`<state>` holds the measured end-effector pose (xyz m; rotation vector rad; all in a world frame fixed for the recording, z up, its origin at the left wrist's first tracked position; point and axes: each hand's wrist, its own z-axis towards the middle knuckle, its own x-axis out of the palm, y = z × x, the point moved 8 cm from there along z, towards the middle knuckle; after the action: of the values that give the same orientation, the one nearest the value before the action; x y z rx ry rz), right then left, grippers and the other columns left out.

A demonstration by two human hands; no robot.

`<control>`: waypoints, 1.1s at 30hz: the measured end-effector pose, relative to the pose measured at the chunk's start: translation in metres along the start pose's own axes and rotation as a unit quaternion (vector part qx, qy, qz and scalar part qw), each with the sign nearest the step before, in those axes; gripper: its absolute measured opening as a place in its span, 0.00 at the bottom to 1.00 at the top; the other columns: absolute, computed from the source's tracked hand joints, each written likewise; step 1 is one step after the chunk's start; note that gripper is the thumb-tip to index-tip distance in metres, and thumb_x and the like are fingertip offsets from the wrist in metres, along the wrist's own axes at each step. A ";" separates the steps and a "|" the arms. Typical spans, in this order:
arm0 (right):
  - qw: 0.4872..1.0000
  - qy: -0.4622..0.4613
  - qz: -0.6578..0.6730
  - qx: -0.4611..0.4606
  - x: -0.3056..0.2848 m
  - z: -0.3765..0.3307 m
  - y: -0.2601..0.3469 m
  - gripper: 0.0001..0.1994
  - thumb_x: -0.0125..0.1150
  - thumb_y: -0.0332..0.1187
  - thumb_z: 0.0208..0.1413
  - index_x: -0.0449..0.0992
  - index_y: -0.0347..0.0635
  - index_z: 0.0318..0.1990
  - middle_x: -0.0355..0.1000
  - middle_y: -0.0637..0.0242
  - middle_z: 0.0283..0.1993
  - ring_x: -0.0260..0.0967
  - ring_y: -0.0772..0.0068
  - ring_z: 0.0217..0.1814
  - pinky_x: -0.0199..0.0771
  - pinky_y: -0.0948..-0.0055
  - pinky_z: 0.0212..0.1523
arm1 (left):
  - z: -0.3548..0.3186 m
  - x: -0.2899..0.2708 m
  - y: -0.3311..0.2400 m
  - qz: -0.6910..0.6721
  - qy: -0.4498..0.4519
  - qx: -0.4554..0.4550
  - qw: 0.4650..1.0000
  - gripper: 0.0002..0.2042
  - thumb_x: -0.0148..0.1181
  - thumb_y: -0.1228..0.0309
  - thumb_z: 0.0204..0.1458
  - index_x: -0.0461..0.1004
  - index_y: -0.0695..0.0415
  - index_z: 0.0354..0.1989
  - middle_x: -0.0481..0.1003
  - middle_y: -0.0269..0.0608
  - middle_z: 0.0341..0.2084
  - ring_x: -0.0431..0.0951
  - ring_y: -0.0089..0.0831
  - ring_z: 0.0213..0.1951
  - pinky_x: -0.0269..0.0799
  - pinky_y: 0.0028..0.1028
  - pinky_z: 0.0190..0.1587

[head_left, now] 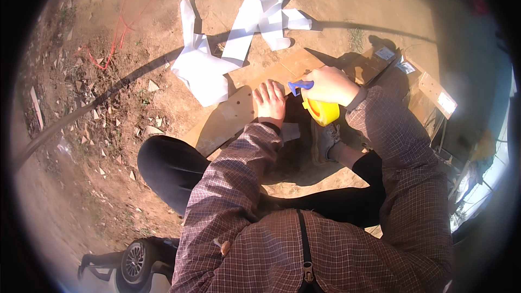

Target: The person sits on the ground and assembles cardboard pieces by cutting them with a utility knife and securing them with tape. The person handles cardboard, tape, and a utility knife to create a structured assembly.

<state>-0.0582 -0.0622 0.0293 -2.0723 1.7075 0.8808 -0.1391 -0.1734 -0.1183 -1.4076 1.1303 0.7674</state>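
Note:
My right hand [332,85] is closed around a tape dispenser [324,113] with a blue head and a bright yellow round body. The blue end points left, toward my other hand. My left hand [271,101] lies flat, fingers stretched forward, on a brown cardboard piece [234,115] on the ground in front of me. Only a small gap separates my left fingers from the dispenser's blue end. Whether any tape runs between the dispenser and the cardboard, I cannot tell. Deep shadow covers the area just below the hands.
White folded sheets [203,76] lie beyond my left hand. Flattened cardboard boxes [429,93] with labels are at the right. A red cord [115,43] and scattered chips lie on the dirt at the left. My shoe [324,144] stands close below the dispenser. A car wheel [135,260] shows at lower left.

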 end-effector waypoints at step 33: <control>0.986 0.018 0.063 0.151 0.108 -0.091 -0.049 0.23 0.68 0.49 0.50 0.82 0.62 0.55 0.81 0.55 0.44 0.80 0.53 0.45 0.80 0.59 0.48 | 0.024 -0.036 0.024 -0.133 0.103 0.075 0.983 0.40 0.69 0.53 0.50 0.61 0.50 0.71 0.67 0.43 0.65 0.68 0.44 0.65 0.66 0.45 0.64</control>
<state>0.0232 -0.1869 0.0232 -1.8078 1.8775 0.5777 -0.1700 -0.1404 -0.0978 -1.4965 1.1021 0.3453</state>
